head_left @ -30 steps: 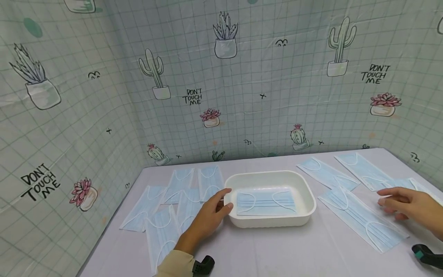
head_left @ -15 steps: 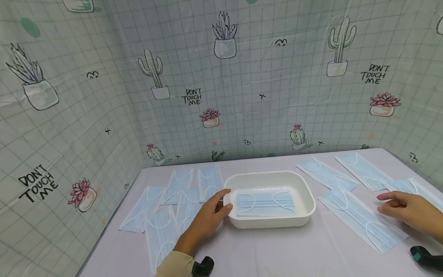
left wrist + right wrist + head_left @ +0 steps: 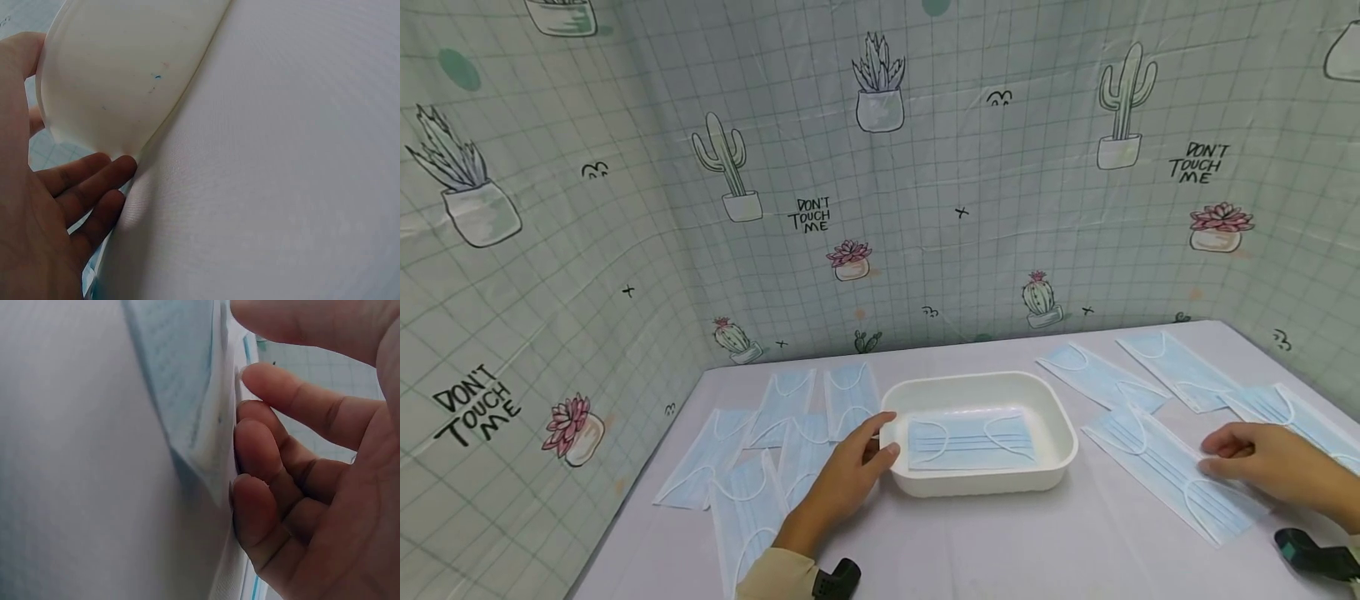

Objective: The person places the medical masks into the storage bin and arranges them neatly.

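Observation:
My left hand [image 3: 850,467] holds the left end of a white plastic tray [image 3: 985,482], which the left wrist view shows close up from outside. Inside the tray lies a light blue face mask [image 3: 970,442] with white ear loops. To the right, my right hand [image 3: 1270,462] is low over the right edge of another pleated face mask [image 3: 1157,467] lying slantwise on the table. Its thumb and index finger are apart, the other fingers bent. In the right wrist view, the fingertips [image 3: 256,509] are right at the white tabletop, beside a mask corner [image 3: 187,425].
Several more face masks lie spread left of the tray, one near the front [image 3: 748,500]. Others, such as the far mask [image 3: 1176,367], lie at the back right. A cactus-print curtain [image 3: 925,208] surrounds the table [image 3: 985,542] at the back and sides.
My right hand has moved slightly left and down over the slanted mask, its fingers bending more. The head view has shifted a little. My left hand stays on the tray.

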{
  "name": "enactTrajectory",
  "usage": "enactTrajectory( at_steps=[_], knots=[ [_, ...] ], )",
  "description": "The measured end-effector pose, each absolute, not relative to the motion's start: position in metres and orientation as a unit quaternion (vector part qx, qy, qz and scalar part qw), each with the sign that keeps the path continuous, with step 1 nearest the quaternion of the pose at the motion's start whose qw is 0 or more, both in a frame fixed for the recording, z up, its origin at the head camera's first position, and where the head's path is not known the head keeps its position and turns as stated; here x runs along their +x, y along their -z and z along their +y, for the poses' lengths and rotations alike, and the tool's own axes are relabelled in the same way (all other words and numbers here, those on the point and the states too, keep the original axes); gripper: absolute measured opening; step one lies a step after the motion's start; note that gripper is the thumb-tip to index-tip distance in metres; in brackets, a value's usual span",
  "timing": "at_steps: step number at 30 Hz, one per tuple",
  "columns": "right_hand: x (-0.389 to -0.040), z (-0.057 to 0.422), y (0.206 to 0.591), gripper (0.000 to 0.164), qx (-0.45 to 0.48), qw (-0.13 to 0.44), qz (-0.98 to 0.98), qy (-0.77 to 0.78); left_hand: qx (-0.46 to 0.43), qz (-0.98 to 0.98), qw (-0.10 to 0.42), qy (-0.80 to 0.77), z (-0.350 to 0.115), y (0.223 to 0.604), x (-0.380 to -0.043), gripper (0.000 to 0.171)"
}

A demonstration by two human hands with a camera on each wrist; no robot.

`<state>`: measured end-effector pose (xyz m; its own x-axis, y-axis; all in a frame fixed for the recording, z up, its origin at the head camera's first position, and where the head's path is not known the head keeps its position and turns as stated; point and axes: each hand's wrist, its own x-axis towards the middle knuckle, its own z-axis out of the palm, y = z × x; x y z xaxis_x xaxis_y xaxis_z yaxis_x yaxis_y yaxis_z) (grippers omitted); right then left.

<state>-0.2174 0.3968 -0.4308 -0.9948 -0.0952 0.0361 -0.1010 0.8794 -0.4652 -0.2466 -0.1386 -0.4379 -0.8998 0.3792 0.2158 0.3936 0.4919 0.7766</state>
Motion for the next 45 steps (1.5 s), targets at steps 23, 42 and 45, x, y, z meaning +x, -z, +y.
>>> enactTrajectory(
  at_steps=[23, 42, 45],
  knots=[
    [-0.2188, 0.3914, 0.4305, 0.021, 0.071, 0.011, -0.971, -0.228, -0.226, -0.861, 0.005, 0.457, -0.1394, 0.437, -0.2463, 0.053],
    [-0.2163, 0.3888, 0.4264, 0.016, 0.047, 0.004, -0.972, -0.23, -0.223, -0.863, 0.005, 0.453, -0.138, 0.436, -0.2474, 0.054],
    [-0.2149, 0.3891, 0.4263, 0.015, 0.051, 0.017, -0.968, -0.245, -0.222, -0.863, 0.004, 0.453, -0.1376, 0.4362, -0.2466, 0.054]
  ],
)
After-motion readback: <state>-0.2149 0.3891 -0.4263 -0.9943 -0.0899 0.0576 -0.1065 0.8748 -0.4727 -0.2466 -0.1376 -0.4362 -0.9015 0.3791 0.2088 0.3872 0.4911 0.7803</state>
